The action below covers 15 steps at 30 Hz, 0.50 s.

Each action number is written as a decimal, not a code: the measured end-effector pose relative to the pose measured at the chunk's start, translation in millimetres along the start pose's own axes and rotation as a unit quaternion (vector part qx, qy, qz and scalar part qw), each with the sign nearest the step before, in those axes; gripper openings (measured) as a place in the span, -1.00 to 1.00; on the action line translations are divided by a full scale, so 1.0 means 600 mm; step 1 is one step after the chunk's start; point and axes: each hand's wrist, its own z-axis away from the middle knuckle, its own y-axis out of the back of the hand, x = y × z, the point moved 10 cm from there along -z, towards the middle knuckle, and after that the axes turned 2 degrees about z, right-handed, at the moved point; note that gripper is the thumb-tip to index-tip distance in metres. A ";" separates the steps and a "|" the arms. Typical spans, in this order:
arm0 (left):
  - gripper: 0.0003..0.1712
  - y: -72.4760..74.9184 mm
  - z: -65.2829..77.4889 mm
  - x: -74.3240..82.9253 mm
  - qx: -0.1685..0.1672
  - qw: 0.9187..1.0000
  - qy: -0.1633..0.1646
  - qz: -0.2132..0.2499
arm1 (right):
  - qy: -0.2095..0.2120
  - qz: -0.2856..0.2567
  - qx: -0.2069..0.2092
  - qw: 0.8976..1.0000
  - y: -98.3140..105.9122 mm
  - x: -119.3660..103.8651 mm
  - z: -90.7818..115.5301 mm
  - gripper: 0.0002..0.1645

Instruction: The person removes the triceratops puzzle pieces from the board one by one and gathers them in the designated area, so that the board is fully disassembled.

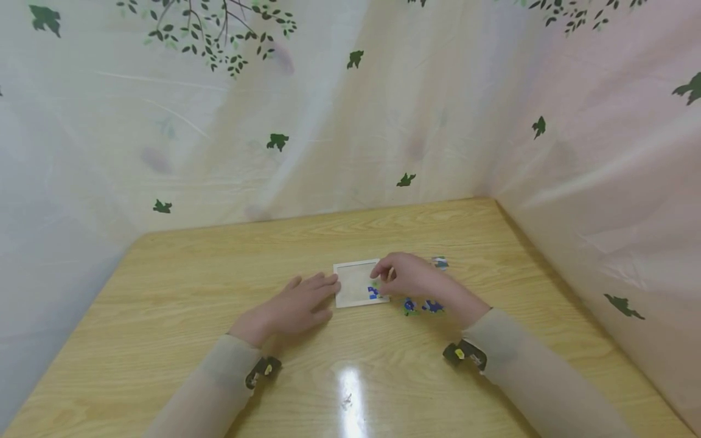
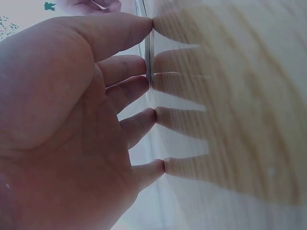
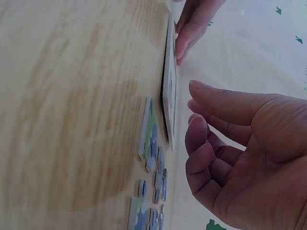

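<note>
A white-rimmed puzzle tray (image 1: 361,303) lies flat on the table, with a few blue and green jigsaw pieces (image 1: 373,292) in its lower right corner. My left hand (image 1: 292,306) is spread at the tray's left side, its fingertips on the table and the tray's edge. Over the tray's right side hovers my right hand (image 1: 408,275), fingers loosely bent. In the right wrist view, this hand (image 3: 240,148) is raised off the tray (image 3: 169,91), and no piece shows between thumb and fingers. Part of the tray's right edge is hidden beneath it.
Loose jigsaw pieces lie right of the tray: a blue one (image 1: 409,306), more blue ones (image 1: 432,306) beside it, and a grey-white one (image 1: 440,263) farther back. The wooden table (image 1: 208,267) meets a pale curtain (image 1: 328,182) at the back and right.
</note>
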 end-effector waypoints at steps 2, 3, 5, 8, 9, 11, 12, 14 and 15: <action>-0.28 0.000 0.000 0.000 0.001 1.000 -0.001 0.002 | -0.004 0.008 0.000 1.000 -0.003 0.002 -0.004 -0.69; -0.28 0.001 0.000 0.000 0.001 1.000 -0.001 0.003 | -0.005 0.011 0.000 1.000 -0.005 0.003 -0.007 -0.68; -0.28 0.001 0.000 0.000 0.001 1.000 -0.001 0.005 | -0.009 0.013 -0.001 1.000 -0.008 0.005 -0.010 -0.67; -0.27 0.001 0.001 0.001 0.000 1.000 -0.001 0.004 | -0.016 0.016 -0.005 1.000 -0.012 0.008 -0.014 -0.66; -0.27 0.002 0.001 0.001 -0.001 1.000 -0.001 0.004 | -0.017 0.017 -0.008 1.000 -0.013 0.008 -0.014 -0.65; -0.27 0.002 0.002 0.001 -0.001 1.000 -0.002 0.003 | -0.019 0.020 -0.013 1.000 -0.016 0.009 -0.015 -0.65; -0.27 0.002 0.002 0.002 -0.001 1.000 -0.002 0.004 | -0.019 0.021 -0.015 0.999 -0.017 0.010 -0.016 -0.66; -0.27 0.003 0.002 0.002 -0.001 1.000 -0.003 0.005 | -0.020 0.023 -0.017 0.999 -0.018 0.011 -0.017 -0.67; -0.27 0.003 0.002 0.002 -0.001 1.000 -0.003 0.005 | -0.022 0.021 -0.018 0.999 -0.019 0.011 -0.018 -0.68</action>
